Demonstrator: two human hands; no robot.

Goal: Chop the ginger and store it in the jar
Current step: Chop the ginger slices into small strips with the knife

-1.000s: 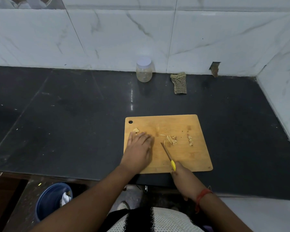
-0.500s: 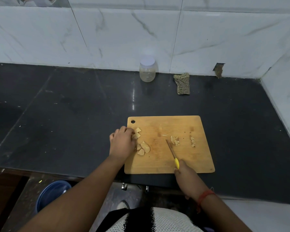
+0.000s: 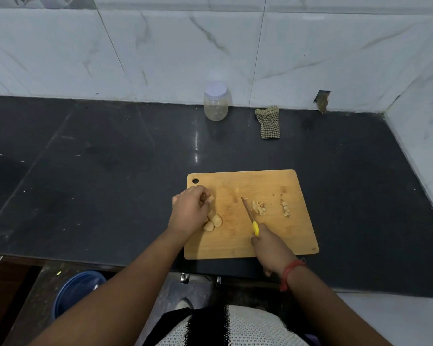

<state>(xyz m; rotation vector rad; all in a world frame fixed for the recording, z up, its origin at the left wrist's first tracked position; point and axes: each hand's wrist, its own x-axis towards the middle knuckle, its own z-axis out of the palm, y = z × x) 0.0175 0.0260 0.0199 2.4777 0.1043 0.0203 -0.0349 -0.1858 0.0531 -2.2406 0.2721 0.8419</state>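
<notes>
Bamboo cutting board (image 3: 273,236) lies near the table's (image 3: 110,183) front edge. Left hand (image 3: 189,212) pinches a ginger slice (image 3: 210,199) at the board's left edge; right hand (image 3: 270,248) grips the yellow-handled knife (image 3: 250,216). Lidded jar (image 3: 216,101) stands against the back wall, open dark table between.

No readable text, labels, brands or numbers anywhere in view.
</notes>
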